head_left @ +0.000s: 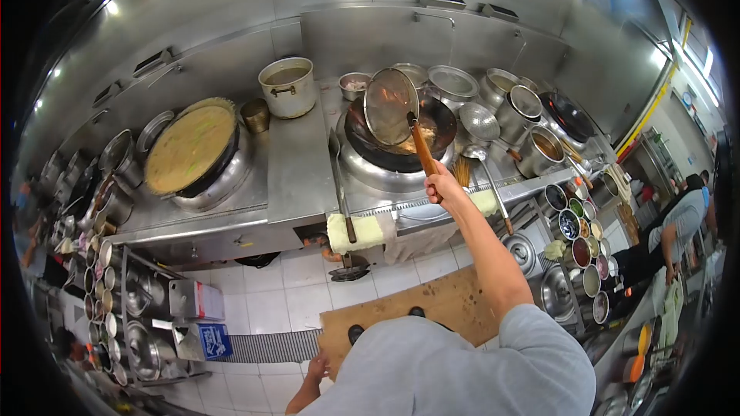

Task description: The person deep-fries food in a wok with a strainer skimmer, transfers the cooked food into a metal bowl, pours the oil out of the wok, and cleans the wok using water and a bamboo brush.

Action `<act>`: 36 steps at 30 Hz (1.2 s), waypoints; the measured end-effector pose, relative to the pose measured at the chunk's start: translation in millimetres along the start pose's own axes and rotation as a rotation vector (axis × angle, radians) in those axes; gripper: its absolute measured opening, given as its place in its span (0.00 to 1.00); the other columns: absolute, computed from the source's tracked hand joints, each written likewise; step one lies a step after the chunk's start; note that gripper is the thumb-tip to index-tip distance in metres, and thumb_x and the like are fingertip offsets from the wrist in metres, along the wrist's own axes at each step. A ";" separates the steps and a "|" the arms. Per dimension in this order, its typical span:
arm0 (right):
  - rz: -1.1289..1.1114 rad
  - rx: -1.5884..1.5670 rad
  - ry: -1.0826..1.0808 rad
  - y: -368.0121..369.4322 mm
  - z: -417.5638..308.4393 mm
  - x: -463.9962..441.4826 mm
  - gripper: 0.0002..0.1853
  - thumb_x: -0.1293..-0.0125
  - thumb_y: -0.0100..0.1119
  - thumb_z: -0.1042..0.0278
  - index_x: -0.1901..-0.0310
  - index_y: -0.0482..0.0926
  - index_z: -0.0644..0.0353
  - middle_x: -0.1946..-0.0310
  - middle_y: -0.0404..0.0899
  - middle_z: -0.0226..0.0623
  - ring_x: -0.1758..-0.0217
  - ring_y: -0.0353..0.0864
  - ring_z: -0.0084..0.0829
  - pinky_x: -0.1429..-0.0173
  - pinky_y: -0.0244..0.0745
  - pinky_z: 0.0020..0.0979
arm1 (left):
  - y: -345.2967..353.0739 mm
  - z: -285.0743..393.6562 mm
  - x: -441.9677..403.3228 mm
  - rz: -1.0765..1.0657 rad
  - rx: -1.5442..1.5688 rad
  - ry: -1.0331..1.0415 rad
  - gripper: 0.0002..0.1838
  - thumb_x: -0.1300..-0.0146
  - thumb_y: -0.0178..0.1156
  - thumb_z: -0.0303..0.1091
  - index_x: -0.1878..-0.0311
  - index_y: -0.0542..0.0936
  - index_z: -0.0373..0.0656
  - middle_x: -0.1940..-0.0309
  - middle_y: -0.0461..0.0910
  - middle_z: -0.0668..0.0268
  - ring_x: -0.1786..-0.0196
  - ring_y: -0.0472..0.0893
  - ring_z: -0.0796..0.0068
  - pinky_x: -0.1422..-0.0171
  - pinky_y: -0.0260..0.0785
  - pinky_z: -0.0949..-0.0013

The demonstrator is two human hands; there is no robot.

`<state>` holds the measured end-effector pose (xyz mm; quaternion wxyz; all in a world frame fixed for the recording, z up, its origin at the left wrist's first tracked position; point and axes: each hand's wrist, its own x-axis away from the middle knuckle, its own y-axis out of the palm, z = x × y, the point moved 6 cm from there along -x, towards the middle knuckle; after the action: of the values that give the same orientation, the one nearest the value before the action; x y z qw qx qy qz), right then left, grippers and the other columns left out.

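My right hand (441, 182) is closed round the wooden handle of a round mesh strainer (389, 104). The strainer is raised and tilted over a black wok (362, 131) on the burner, hiding part of it. Some light brown food (422, 139) shows inside the wok. My left hand (317, 367) hangs low beside my body, fingers loosely apart, with nothing visible in it. Left of the wok lies a long-handled utensil (341, 185), its handle end over a folded pale cloth (362, 233). A ladle (489, 177) rests on the right.
A large pan of yellowish liquid (193, 150) and a tall pot (287, 96) stand left. Several pots and a perforated skimmer (479, 121) crowd the right. Seasoning containers (581, 253) fill a rack by my right side. Another person (682, 219) stands far right. Cardboard (439, 304) covers the floor.
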<state>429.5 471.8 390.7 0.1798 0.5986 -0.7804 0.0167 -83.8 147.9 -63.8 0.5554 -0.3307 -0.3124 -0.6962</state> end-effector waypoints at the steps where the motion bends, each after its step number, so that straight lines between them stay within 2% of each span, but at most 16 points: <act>1: 0.000 0.021 -0.010 -4.1 1.2 -1.9 0.34 0.44 0.45 0.82 0.34 0.57 0.45 0.76 0.65 0.30 0.83 0.63 0.20 0.85 0.58 0.24 | -12.5 -14.7 -12.5 0.007 0.034 -0.015 0.15 0.36 0.56 0.47 0.52 0.71 0.50 0.69 0.74 0.69 0.67 0.77 0.70 0.68 0.73 0.62; 6: 0.038 0.093 -0.005 -18.1 0.9 0.0 0.34 0.44 0.45 0.82 0.34 0.57 0.46 0.75 0.64 0.30 0.83 0.63 0.20 0.85 0.59 0.24 | -19.4 4.1 1.7 0.091 0.105 -0.089 0.12 0.36 0.53 0.41 0.52 0.70 0.50 0.68 0.75 0.67 0.66 0.78 0.67 0.65 0.73 0.61; 13: 0.160 0.225 -0.007 -35.7 4.1 -10.2 0.37 0.43 0.44 0.82 0.30 0.53 0.45 0.74 0.64 0.31 0.83 0.63 0.21 0.86 0.59 0.25 | -1.5 46.0 -28.9 -0.001 0.145 0.124 0.07 0.37 0.54 0.40 0.61 0.73 0.48 0.73 0.73 0.68 0.71 0.77 0.73 0.72 0.72 0.66; 16: 0.148 0.247 -0.007 -30.5 8.4 -12.7 0.38 0.43 0.43 0.82 0.30 0.52 0.43 0.73 0.65 0.32 0.83 0.63 0.22 0.86 0.60 0.26 | 8.0 53.8 -28.3 0.085 0.133 0.149 0.08 0.36 0.54 0.41 0.63 0.73 0.48 0.75 0.73 0.69 0.74 0.75 0.75 0.75 0.69 0.69; 18: 0.134 0.090 0.025 -15.2 12.3 -11.5 0.37 0.43 0.43 0.82 0.31 0.52 0.43 0.73 0.65 0.33 0.83 0.63 0.23 0.86 0.61 0.27 | 9.9 53.4 -26.2 0.077 0.217 0.174 0.07 0.35 0.54 0.40 0.65 0.72 0.48 0.76 0.72 0.70 0.75 0.73 0.77 0.78 0.66 0.70; 20: 0.137 -0.100 0.052 11.6 9.3 -5.9 0.24 0.43 0.42 0.83 0.48 0.61 0.43 0.75 0.65 0.32 0.81 0.63 0.24 0.82 0.60 0.27 | 20.3 62.6 -19.4 -0.085 0.175 0.258 0.06 0.36 0.52 0.38 0.67 0.71 0.49 0.78 0.70 0.71 0.79 0.70 0.79 0.81 0.62 0.73; 22: 0.078 -0.352 0.109 32.6 16.3 -23.1 0.19 0.43 0.43 0.83 0.55 0.62 0.43 0.76 0.64 0.32 0.81 0.63 0.25 0.80 0.59 0.26 | 31.8 65.4 5.2 -0.032 0.171 0.297 0.05 0.37 0.52 0.35 0.69 0.70 0.49 0.81 0.67 0.73 0.82 0.67 0.81 0.83 0.58 0.76; 23: 0.094 -0.477 0.115 44.5 7.9 -21.5 0.14 0.43 0.44 0.82 0.58 0.63 0.51 0.76 0.65 0.34 0.80 0.63 0.25 0.80 0.59 0.25 | 34.4 60.5 12.8 0.020 0.140 0.307 0.06 0.36 0.52 0.35 0.69 0.69 0.49 0.82 0.67 0.72 0.83 0.66 0.81 0.83 0.58 0.76; 24: 0.087 -0.480 0.109 39.7 8.9 -41.1 0.14 0.43 0.44 0.82 0.58 0.63 0.51 0.76 0.65 0.34 0.80 0.63 0.25 0.80 0.59 0.25 | 34.0 60.2 17.5 0.072 0.108 0.319 0.06 0.36 0.52 0.35 0.69 0.69 0.49 0.82 0.67 0.72 0.83 0.66 0.81 0.83 0.58 0.76; 26: -0.165 -0.983 0.382 45.0 29.0 -86.4 0.13 0.44 0.46 0.83 0.60 0.61 0.55 0.75 0.66 0.36 0.80 0.65 0.25 0.81 0.60 0.26 | 24.9 20.8 -5.2 -0.051 0.273 0.264 0.06 0.36 0.52 0.35 0.67 0.70 0.48 0.82 0.68 0.71 0.82 0.67 0.80 0.82 0.59 0.75; 27: -0.177 -1.031 0.357 43.7 24.0 -89.1 0.10 0.44 0.47 0.83 0.62 0.62 0.59 0.75 0.66 0.36 0.79 0.66 0.24 0.80 0.61 0.25 | 24.6 -3.2 -20.1 -0.181 0.437 0.197 0.06 0.36 0.52 0.35 0.66 0.70 0.46 0.81 0.69 0.70 0.81 0.68 0.79 0.81 0.61 0.73; 28: -0.180 -1.034 0.350 39.9 22.4 -92.6 0.10 0.44 0.47 0.83 0.62 0.62 0.59 0.75 0.66 0.36 0.79 0.66 0.24 0.80 0.61 0.25 | 20.4 -17.3 -32.4 -0.106 0.331 0.231 0.06 0.36 0.52 0.35 0.65 0.70 0.45 0.81 0.70 0.69 0.80 0.69 0.78 0.79 0.63 0.73; 31: -0.207 -0.798 0.065 15.5 1.0 -85.9 0.14 0.45 0.47 0.84 0.59 0.62 0.54 0.75 0.66 0.37 0.80 0.65 0.24 0.81 0.61 0.24 | 22.3 -18.5 -31.2 0.043 0.106 0.272 0.06 0.35 0.51 0.35 0.64 0.70 0.44 0.79 0.71 0.68 0.78 0.71 0.77 0.77 0.66 0.72; 33: -0.060 -0.462 -0.059 -13.1 -15.7 -68.7 0.25 0.45 0.46 0.84 0.45 0.61 0.49 0.75 0.66 0.34 0.81 0.64 0.23 0.83 0.60 0.24 | 14.0 -33.8 -29.9 0.125 0.308 0.219 0.05 0.35 0.51 0.33 0.63 0.71 0.42 0.79 0.73 0.67 0.76 0.72 0.76 0.74 0.68 0.71; 34: 0.006 -0.285 -0.105 -29.9 -21.3 -63.4 0.31 0.44 0.45 0.83 0.39 0.59 0.47 0.75 0.65 0.33 0.82 0.64 0.23 0.83 0.59 0.25 | 9.8 -25.6 -26.1 0.105 0.179 0.297 0.05 0.35 0.51 0.33 0.63 0.71 0.42 0.79 0.73 0.67 0.76 0.72 0.76 0.74 0.68 0.72; 36: 0.170 0.086 -0.159 -66.4 -28.8 -58.4 0.40 0.44 0.43 0.83 0.30 0.51 0.39 0.76 0.63 0.31 0.85 0.61 0.23 0.85 0.58 0.27 | 15.4 10.8 6.4 0.182 -0.461 0.885 0.05 0.35 0.51 0.33 0.64 0.71 0.42 0.79 0.73 0.67 0.77 0.72 0.77 0.75 0.67 0.72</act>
<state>512.3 514.2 387.5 0.0894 0.5368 -0.8388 0.0179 -68.6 150.1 -51.2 0.6055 -0.1438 0.1449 -0.7692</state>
